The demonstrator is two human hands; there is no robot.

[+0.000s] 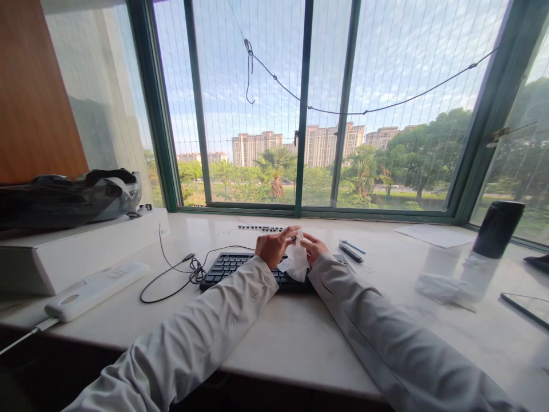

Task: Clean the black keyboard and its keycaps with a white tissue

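Sleeves reach forward over the counter (300, 337). Both hands, left hand (273, 247) and right hand (314, 248), pinch one white tissue (295, 263) between them, hanging down over the keyboard (231, 264); equally near.

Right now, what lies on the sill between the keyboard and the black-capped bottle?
In the head view, two pens lie between the keyboard and the bottle; beyond them, bare sill.

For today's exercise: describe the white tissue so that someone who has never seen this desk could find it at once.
Start at the big window and drop to the pale counter below it, where a black keyboard lies. Over its right end, the left hand and right hand pinch the crumpled white tissue, the only soft white thing above the dark keys.
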